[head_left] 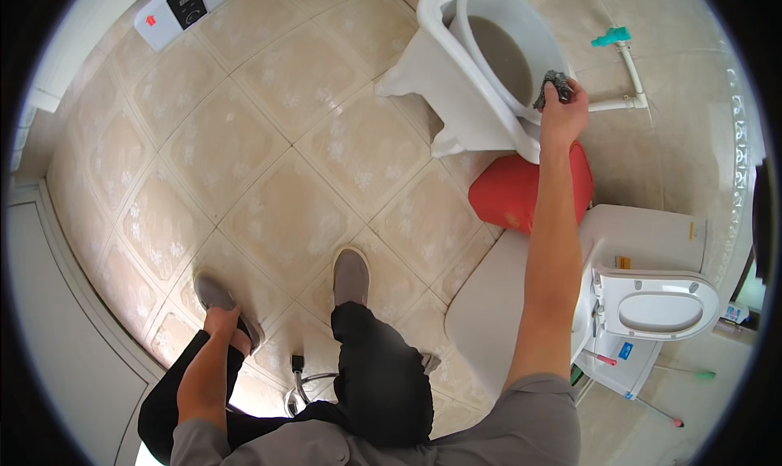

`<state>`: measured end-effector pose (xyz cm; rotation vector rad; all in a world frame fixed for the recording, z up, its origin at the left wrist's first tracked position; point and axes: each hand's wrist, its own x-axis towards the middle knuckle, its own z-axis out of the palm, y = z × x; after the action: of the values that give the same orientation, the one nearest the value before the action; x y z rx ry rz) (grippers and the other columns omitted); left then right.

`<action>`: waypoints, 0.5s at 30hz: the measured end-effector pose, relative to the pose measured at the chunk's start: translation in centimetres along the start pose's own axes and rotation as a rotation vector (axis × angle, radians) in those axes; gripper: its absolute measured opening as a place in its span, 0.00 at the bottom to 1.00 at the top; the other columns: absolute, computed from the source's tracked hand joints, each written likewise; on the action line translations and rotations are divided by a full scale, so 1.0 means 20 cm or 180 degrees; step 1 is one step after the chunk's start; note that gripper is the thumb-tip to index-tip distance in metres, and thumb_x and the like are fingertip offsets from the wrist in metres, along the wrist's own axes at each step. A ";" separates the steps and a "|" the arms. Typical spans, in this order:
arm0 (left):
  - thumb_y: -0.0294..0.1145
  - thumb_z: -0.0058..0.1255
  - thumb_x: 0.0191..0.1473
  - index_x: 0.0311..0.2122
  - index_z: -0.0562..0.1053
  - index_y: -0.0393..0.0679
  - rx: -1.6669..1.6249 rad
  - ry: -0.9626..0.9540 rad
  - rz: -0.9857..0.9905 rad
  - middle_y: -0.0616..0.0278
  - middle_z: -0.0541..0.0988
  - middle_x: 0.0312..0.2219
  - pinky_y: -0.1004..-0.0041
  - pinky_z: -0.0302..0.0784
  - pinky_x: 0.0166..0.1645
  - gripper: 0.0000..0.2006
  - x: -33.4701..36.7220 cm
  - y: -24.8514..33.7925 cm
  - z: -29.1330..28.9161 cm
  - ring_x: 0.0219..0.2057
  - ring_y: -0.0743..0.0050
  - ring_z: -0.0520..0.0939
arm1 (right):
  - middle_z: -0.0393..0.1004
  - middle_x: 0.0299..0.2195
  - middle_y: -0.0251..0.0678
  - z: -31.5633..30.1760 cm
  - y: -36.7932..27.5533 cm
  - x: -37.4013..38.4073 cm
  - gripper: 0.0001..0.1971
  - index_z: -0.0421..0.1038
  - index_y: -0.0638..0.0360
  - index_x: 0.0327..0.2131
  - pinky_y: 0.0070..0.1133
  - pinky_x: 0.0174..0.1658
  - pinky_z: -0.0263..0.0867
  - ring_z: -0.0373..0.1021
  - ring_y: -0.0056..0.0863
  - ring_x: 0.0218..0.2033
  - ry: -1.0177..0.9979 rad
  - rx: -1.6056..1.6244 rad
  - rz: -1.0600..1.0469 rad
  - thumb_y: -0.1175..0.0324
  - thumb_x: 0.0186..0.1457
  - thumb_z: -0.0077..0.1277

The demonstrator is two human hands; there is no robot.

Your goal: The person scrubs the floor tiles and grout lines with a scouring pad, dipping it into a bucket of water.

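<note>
My right hand reaches far forward and grips a dark grey scouring pad, pressed against the rim of a white sink basin with murky water inside. My left hand hangs low beside my left leg, near my grey shoe; its fingers are partly hidden, and nothing shows in it. My right foot in a grey shoe stands on the tiled floor.
A red bucket-like container sits under the sink. A white toilet with its lid up stands at right. A white pipe with a teal valve runs along the wall. A white bathroom scale lies at upper left. A floor drain is below me.
</note>
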<state>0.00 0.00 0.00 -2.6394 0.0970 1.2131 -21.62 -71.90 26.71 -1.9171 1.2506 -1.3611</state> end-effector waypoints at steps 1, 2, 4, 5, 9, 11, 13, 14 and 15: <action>0.62 0.58 0.45 0.40 0.82 0.36 0.0018 -0.0007 0.0057 0.41 0.83 0.40 0.60 0.78 0.51 0.33 0.00 -0.04 0.02 0.44 0.46 0.84 | 0.80 0.41 0.44 0.00 0.03 0.02 0.21 0.73 0.62 0.49 0.30 0.47 0.72 0.78 0.41 0.38 -0.0113 -0.0587 -0.0052 0.68 0.51 0.62; 0.63 0.57 0.45 0.38 0.82 0.35 0.0036 -0.0015 0.0117 0.41 0.83 0.40 0.59 0.79 0.51 0.34 0.01 -0.06 0.04 0.44 0.46 0.84 | 0.81 0.37 0.43 -0.01 0.07 0.03 0.17 0.76 0.65 0.43 0.28 0.46 0.71 0.78 0.37 0.37 -0.0227 -0.1176 -0.0101 0.68 0.50 0.62; 0.63 0.58 0.44 0.37 0.82 0.35 0.0015 -0.0012 0.0118 0.41 0.83 0.40 0.59 0.78 0.51 0.33 0.02 0.05 0.00 0.44 0.46 0.84 | 0.81 0.36 0.44 0.01 0.07 0.20 0.17 0.76 0.66 0.42 0.28 0.46 0.71 0.78 0.36 0.37 -0.0271 -0.1208 -0.0227 0.69 0.49 0.62; 0.63 0.58 0.43 0.36 0.82 0.36 -0.0002 -0.0022 0.0097 0.41 0.83 0.40 0.60 0.78 0.51 0.33 0.03 0.10 -0.01 0.45 0.45 0.83 | 0.81 0.35 0.44 0.01 0.06 0.28 0.16 0.76 0.67 0.41 0.28 0.45 0.71 0.78 0.35 0.37 -0.0340 -0.1239 -0.0345 0.69 0.49 0.62; 0.68 0.58 0.43 0.42 0.81 0.36 0.0438 -0.0416 0.0352 0.41 0.83 0.38 0.59 0.80 0.48 0.39 0.16 -0.04 -0.07 0.40 0.48 0.85 | 0.81 0.36 0.47 -0.03 0.09 0.25 0.17 0.75 0.67 0.44 0.29 0.45 0.71 0.78 0.37 0.37 0.0030 -0.1031 -0.0051 0.69 0.52 0.61; 0.72 0.57 0.44 0.48 0.78 0.37 0.1161 -0.2415 0.0420 0.43 0.84 0.34 0.60 0.82 0.41 0.43 0.24 0.04 -0.26 0.34 0.53 0.86 | 0.80 0.35 0.48 -0.13 0.18 0.28 0.17 0.75 0.67 0.44 0.29 0.45 0.71 0.78 0.37 0.37 -0.0049 -0.1064 -0.0111 0.69 0.53 0.61; 0.69 0.59 0.47 0.52 0.75 0.38 0.1249 -0.2376 0.0178 0.44 0.83 0.36 0.64 0.83 0.31 0.41 0.42 0.06 -0.47 0.27 0.56 0.85 | 0.80 0.35 0.48 -0.16 0.24 0.23 0.17 0.74 0.69 0.44 0.29 0.44 0.71 0.78 0.38 0.37 -0.0346 -0.1233 -0.0184 0.69 0.53 0.61; 0.64 0.59 0.51 0.51 0.75 0.38 0.1203 -0.2353 0.0737 0.44 0.83 0.33 0.66 0.82 0.30 0.36 0.39 0.38 -0.59 0.28 0.59 0.86 | 0.80 0.36 0.48 -0.25 0.30 0.25 0.17 0.75 0.69 0.44 0.29 0.44 0.71 0.78 0.38 0.37 -0.0236 -0.1285 -0.0161 0.69 0.53 0.61; 0.55 0.58 0.54 0.53 0.72 0.36 0.0654 -0.1829 0.1072 0.48 0.82 0.28 0.67 0.80 0.28 0.32 0.41 0.54 -0.75 0.24 0.62 0.84 | 0.80 0.36 0.48 -0.27 0.33 0.26 0.17 0.75 0.69 0.44 0.29 0.44 0.71 0.78 0.38 0.37 -0.0188 -0.1263 -0.0117 0.69 0.53 0.61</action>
<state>14.77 -13.66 1.25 -2.0596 0.5445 1.9032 -28.60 -78.85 26.19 -2.2330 1.5536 -1.1255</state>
